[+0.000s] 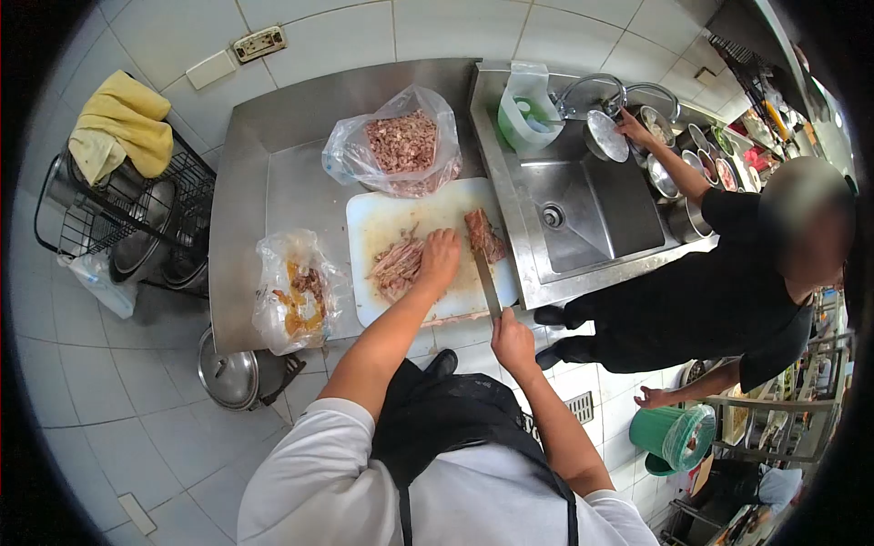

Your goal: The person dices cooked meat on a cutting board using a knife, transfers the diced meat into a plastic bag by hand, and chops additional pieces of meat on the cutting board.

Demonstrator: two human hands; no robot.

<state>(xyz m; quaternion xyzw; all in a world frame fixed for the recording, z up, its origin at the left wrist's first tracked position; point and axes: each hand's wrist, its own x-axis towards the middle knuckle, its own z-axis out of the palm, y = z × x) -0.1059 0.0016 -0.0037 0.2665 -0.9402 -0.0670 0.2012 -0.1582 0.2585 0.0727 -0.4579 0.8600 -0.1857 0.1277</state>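
On the white cutting board my left hand presses down on a pile of sliced meat, its fingers bent together. My right hand grips the handle of a long knife, whose blade points away from me over the board. The blade's far end lies beside a larger chunk of meat on the board's right side. Behind the board, an open plastic bag holds chopped meat. Another clear bag with yellowish and brown scraps lies to the left.
A sink adjoins the steel counter on the right. Beside it a person in black holds a metal bowl. A wire rack with pots is at left, a green bin at lower right.
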